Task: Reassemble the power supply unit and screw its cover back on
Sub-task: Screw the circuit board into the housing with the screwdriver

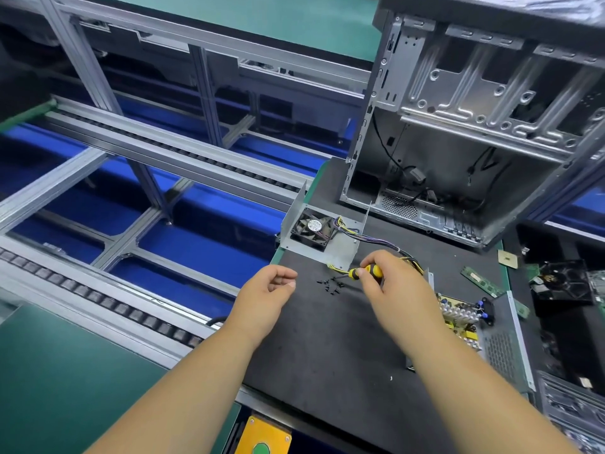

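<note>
While the right hand [389,280] grips the yellow-and-black screwdriver [365,272] by its handle, tip pointing left over the scattered black screws [332,285], the left hand [268,290] hovers just beside them, fingers loosely curled and holding nothing, as far as this angle lets me tell. On the dark mat [327,339] the open metal cover [314,231] sits with its fan [312,228] inside, and coloured wires [376,240] trail toward the circuit board [461,317] lying right of the wrist. An empty computer case [474,126] stands behind.
</note>
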A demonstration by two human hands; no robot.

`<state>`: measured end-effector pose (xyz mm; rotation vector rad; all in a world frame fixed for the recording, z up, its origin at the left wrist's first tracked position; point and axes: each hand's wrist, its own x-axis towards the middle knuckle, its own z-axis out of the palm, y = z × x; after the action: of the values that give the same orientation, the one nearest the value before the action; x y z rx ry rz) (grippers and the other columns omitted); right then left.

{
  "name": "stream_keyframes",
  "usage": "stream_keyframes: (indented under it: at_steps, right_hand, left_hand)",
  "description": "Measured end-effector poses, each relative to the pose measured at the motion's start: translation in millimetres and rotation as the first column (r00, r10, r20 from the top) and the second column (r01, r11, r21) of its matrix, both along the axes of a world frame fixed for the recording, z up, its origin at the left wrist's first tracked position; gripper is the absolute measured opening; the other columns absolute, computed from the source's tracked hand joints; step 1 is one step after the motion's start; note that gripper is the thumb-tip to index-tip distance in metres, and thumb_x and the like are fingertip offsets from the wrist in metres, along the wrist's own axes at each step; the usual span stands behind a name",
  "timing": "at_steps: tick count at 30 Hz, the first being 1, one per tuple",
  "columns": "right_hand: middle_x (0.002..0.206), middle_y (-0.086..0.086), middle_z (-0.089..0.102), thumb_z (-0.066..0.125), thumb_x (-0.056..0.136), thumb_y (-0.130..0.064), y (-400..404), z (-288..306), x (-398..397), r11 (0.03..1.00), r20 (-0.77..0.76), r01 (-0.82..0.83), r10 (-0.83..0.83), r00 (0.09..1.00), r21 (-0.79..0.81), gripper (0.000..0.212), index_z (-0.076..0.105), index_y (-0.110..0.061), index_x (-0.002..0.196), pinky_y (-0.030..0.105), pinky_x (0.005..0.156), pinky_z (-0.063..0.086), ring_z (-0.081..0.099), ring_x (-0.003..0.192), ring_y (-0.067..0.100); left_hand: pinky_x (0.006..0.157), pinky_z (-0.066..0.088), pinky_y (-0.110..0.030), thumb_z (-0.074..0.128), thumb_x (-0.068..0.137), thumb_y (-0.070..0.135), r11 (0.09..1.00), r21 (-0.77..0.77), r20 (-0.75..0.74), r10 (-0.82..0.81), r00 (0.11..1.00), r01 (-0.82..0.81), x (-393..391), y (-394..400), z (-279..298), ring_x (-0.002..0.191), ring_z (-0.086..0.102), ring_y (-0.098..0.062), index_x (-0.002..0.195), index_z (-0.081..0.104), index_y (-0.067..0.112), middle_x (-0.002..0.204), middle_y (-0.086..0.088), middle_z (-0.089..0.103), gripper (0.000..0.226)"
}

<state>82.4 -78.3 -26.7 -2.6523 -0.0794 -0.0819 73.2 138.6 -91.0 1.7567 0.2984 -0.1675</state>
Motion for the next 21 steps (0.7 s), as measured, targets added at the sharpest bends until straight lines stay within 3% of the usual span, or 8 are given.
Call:
stream_keyframes:
  at_steps: [5,9,12,16,21]
  right_hand:
    - [0.070,-0.012,0.049,0.053,0.096,-0.037,3,-1,-1,1.000,-0.020,0.002,-0.002,1.000,0.012,0.004,0.055,-0.033,0.095,0.025,0.050,0.030,0.047,0.065,0.005]
    - [0.068,-0.013,0.048,0.054,0.096,-0.036,2,4,-7,0.996,0.026,-0.004,0.002,1.000,0.089,0.003,0.055,-0.036,0.093,0.025,0.051,0.031,0.046,0.062,0.005]
    - [0.069,-0.014,0.052,0.055,0.094,-0.038,1,13,-14,0.975,0.046,-0.002,-0.008,0.999,0.223,0.004,0.054,-0.038,0.090,0.026,0.052,0.035,0.047,0.064,0.006]
    - [0.066,-0.014,0.052,0.056,0.095,-0.038,-3,30,-27,0.902,0.058,0.009,-0.037,0.998,0.431,0.002,0.058,-0.037,0.094,0.021,0.049,0.032,0.041,0.053,0.006]
    - [0.070,-0.007,0.059,0.058,0.095,-0.030,-14,57,-44,0.818,0.123,-0.009,-0.076,0.990,0.575,0.007,0.063,-0.035,0.092,0.012,0.050,0.036,0.044,0.056,0.002]
  left_hand:
    - [0.063,0.042,-0.004,0.060,0.093,0.023,1.000,-0.012,-0.008,-0.011,1.000,0.011,-1,0,1,0.079,0.058,0.010,0.095,0.068,0.040,0.091,0.016,0.065,0.020]
    - [0.076,0.042,-0.020,0.058,0.093,0.025,0.998,-0.064,-0.014,-0.001,1.000,0.000,1,0,2,0.092,0.060,-0.003,0.107,0.060,0.048,0.092,0.020,0.065,0.027]
    - [0.086,0.049,-0.028,0.056,0.096,0.029,0.986,-0.158,-0.029,0.042,0.999,-0.046,7,-5,9,0.097,0.064,-0.010,0.115,0.054,0.049,0.099,0.013,0.067,0.029]
    - [0.079,0.053,-0.026,0.049,0.102,0.028,0.919,-0.377,-0.139,0.068,0.988,-0.116,16,-18,25,0.101,0.068,-0.015,0.118,0.060,0.034,0.111,-0.002,0.069,0.021]
    - [0.073,0.055,-0.026,0.050,0.102,0.023,0.790,-0.601,-0.203,0.000,0.979,-0.124,18,-41,45,0.086,0.074,-0.016,0.110,0.064,0.015,0.097,-0.007,0.076,0.018]
